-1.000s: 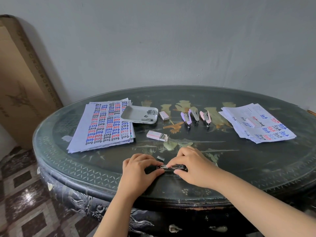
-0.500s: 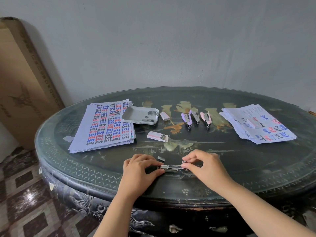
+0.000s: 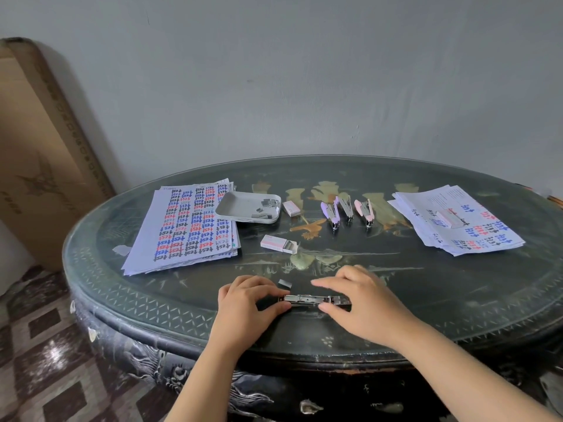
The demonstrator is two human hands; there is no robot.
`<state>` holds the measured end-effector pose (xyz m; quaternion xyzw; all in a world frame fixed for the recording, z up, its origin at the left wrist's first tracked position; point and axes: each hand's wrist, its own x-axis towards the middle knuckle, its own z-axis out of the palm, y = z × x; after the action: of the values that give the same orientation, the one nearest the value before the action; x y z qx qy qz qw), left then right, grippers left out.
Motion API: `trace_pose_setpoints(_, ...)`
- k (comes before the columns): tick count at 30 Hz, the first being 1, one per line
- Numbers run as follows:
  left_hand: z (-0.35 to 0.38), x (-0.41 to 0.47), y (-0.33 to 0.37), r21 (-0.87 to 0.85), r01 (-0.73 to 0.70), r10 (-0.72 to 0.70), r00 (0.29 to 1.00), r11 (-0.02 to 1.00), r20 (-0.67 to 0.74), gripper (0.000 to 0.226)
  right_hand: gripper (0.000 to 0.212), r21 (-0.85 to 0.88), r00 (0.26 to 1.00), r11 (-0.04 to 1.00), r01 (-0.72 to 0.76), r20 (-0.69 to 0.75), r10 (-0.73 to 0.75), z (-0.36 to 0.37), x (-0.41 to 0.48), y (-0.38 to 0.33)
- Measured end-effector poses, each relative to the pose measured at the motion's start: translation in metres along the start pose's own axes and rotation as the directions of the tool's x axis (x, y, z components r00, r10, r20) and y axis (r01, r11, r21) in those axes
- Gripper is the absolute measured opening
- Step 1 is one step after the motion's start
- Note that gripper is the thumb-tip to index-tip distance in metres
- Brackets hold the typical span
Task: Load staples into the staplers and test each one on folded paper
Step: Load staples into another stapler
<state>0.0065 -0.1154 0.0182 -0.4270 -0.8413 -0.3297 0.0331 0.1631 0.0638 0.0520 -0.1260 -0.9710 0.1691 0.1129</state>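
The person leans over the near edge of the dark oval surface (image 3: 426,287) with a metal stapler (image 3: 307,300) lying flat between both hands, its silver channel facing up. The left hand (image 3: 248,303) grips the stapler's left end; its fingers (image 3: 268,289) are curled over the far side and the thumb closes in from the near side, so that end is pinched tight. The right hand (image 3: 365,303) covers the right end. Its forefinger (image 3: 323,282) stretches out leftward, clear of the metal and slightly blurred, well apart from the thumb (image 3: 329,307), which touches the stapler's near edge. The other fingers on that hand lie loose and spread, clasping nothing.

Just beyond the left fingers a short strip of staples (image 3: 285,283) lies on the surface, apart from both hands. Farther back sits a pink staple box (image 3: 278,243) with its drawer slid out. Behind that is a pale tray (image 3: 233,208) with loose staple strips in its right part, resting partly on a stack of printed sheets (image 3: 185,233). Right of the tray are a small closed box (image 3: 291,207) and three small staplers (image 3: 346,208) side by side, purple and pink. A second pile of papers (image 3: 475,236) lies at the far right.
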Motion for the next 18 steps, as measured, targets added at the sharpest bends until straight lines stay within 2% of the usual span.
trace_pose_setpoints(2, -0.001, 0.000, 0.000, -0.003, -0.001, 0.001, 1.000, 1.000, 0.005, 0.021, 0.044, -0.194, 0.980, 0.975, -0.112, 0.140, 0.140, -0.022, -0.007, 0.011)
trace_pose_setpoints(4, -0.001, 0.000, 0.001, -0.002, 0.001, -0.001, 1.000, 1.000, 0.005, 0.021, 0.030, -0.239, 0.939, 0.948, -0.210, 0.220, 0.264, -0.041, -0.012, 0.022)
trace_pose_setpoints(6, -0.001, 0.000, 0.001, -0.002, 0.005, -0.005, 1.000, 1.000, 0.008, 0.021, 0.023, -0.117, 0.912, 0.942, -0.315, 0.238, 0.334, -0.051, -0.014, 0.031)
trace_pose_setpoints(8, -0.001, 0.001, 0.001, -0.002, 0.005, -0.005, 1.000, 1.000, 0.011, 0.021, 0.020, 0.078, 0.916, 0.928, -0.364, 0.207, 0.342, -0.055, -0.012, 0.036)
trace_pose_setpoints(12, -0.001, 0.002, 0.002, 0.001, 0.000, 0.000, 1.000, 1.000, 0.013, 0.020, 0.018, 0.496, 0.948, 0.812, -0.308, 0.083, 0.308, -0.051, -0.007, 0.021)
trace_pose_setpoints(15, -0.001, 0.001, 0.002, 0.003, 0.002, -0.002, 1.000, 1.000, 0.018, 0.020, 0.017, 0.589, 0.966, 0.780, -0.212, 0.003, 0.259, -0.029, 0.002, 0.002)
trace_pose_setpoints(18, -0.001, 0.001, 0.002, 0.018, 0.008, -0.008, 1.000, 1.000, 0.016, 0.021, 0.016, 0.567, 0.986, 0.809, -0.153, 0.032, 0.164, -0.003, 0.011, -0.011)
